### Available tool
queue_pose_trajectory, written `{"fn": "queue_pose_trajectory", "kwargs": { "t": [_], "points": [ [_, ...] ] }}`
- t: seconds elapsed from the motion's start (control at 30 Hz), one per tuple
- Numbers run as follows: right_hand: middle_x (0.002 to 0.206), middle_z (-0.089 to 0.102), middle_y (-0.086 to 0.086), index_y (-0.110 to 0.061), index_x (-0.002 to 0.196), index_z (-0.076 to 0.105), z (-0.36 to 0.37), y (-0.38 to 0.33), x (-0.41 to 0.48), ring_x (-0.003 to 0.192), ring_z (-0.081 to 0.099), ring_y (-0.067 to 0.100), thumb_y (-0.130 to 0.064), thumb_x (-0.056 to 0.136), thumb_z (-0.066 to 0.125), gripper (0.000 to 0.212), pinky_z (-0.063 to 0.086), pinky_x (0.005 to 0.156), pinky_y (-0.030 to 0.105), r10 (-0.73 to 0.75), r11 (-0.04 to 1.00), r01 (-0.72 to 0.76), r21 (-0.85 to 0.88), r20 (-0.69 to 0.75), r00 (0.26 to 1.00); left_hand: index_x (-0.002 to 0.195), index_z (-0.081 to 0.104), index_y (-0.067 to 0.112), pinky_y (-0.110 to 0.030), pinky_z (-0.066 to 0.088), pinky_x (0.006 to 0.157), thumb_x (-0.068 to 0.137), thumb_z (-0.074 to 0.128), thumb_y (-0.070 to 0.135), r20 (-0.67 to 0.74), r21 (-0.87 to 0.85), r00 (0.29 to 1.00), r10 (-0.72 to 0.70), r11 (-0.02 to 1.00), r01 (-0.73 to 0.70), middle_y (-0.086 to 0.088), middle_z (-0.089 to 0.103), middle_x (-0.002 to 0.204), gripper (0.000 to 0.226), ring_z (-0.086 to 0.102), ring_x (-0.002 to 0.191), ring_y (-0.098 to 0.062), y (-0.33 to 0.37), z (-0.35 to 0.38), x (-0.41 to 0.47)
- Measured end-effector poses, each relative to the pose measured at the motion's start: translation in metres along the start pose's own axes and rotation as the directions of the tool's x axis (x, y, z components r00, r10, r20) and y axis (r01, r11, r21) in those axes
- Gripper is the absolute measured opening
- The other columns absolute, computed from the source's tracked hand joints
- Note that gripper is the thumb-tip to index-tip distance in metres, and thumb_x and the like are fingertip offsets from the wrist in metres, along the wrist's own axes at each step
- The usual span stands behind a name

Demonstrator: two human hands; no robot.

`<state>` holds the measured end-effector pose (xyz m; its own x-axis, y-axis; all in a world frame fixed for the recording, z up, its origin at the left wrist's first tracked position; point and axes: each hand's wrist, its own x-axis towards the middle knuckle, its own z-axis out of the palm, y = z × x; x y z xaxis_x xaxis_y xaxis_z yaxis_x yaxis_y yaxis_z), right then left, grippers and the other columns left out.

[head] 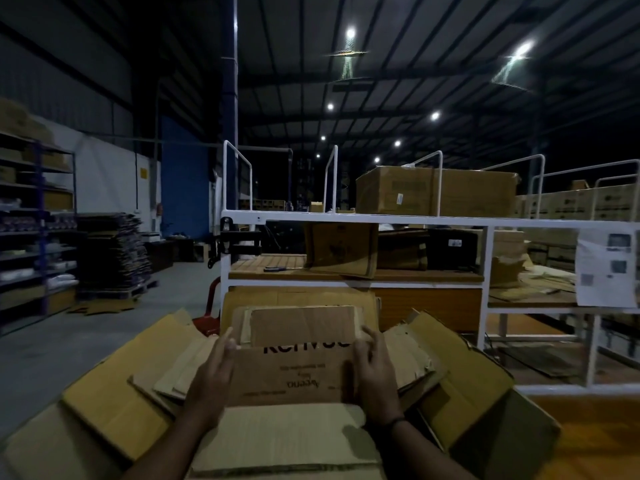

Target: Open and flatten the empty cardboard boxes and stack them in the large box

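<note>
Flattened cardboard box (294, 372) with upside-down print sits atop the stack inside the large box (114, 393), left hand (213, 379) and right hand (375, 374) gripping one side edge each, fingers curled over

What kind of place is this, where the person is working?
Most likely a warehouse or packing hall: a high metal roof with ceiling lights, storage shelves on the left, a stack of flattened cartons on a pallet, and a white metal rack holding cardboard boxes.
</note>
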<state>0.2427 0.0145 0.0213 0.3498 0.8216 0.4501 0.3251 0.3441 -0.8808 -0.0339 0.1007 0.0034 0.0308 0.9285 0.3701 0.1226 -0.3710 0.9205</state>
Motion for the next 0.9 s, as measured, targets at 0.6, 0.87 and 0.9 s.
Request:
{"fn": "queue_pose_trajectory", "kwargs": {
  "t": [0.6, 0.87, 0.9],
  "points": [
    [0.11, 0.064, -0.005, -0.037, 0.105, 0.068, -0.015, -0.011, 0.003, 0.101, 0.055, 0.014, -0.066, 0.104, 0.03, 0.048, 0.044, 0.091, 0.039, 0.249, 0.71, 0.286, -0.644, 0.609, 0.753, 0.105, 0.078, 0.051, -0.047, 0.042, 0.114, 0.057, 0.067, 0.095, 0.491, 0.423, 0.84, -0.231, 0.906, 0.002, 0.019, 0.065, 0.13, 0.066, 0.057, 0.128, -0.009, 0.021, 0.002, -0.001],
    [0.172, -0.006, 0.014, -0.032, 0.161, 0.03, -0.006, -0.009, 0.012, 0.156, -0.016, 0.038, -0.09, 0.085, 0.006, 0.098, -0.018, 0.119, 0.061, 0.502, 0.283, 0.282, -0.917, 0.392, 0.771, 0.155, 0.042, 0.039, -0.055, -0.014, 0.121, 0.064, 0.02, 0.108, 0.44, 0.852, 0.758, -0.482, 0.49, -0.184, 0.001, 0.019, 0.171, 0.116, -0.004, 0.159, -0.021, 0.046, 0.027, -0.013],
    [0.171, -0.009, 0.016, -0.031, 0.162, 0.029, -0.004, -0.008, 0.013, 0.156, -0.018, 0.039, -0.089, 0.086, 0.008, 0.097, -0.018, 0.119, 0.06, 0.511, 0.263, 0.255, -0.931, 0.358, 0.781, 0.159, 0.036, 0.033, -0.057, -0.018, 0.118, 0.066, 0.016, 0.106, 0.391, 0.884, 0.764, -0.513, 0.44, -0.156, -0.003, 0.015, 0.172, 0.12, -0.006, 0.159, -0.022, 0.048, 0.034, -0.015]
  ]
}}
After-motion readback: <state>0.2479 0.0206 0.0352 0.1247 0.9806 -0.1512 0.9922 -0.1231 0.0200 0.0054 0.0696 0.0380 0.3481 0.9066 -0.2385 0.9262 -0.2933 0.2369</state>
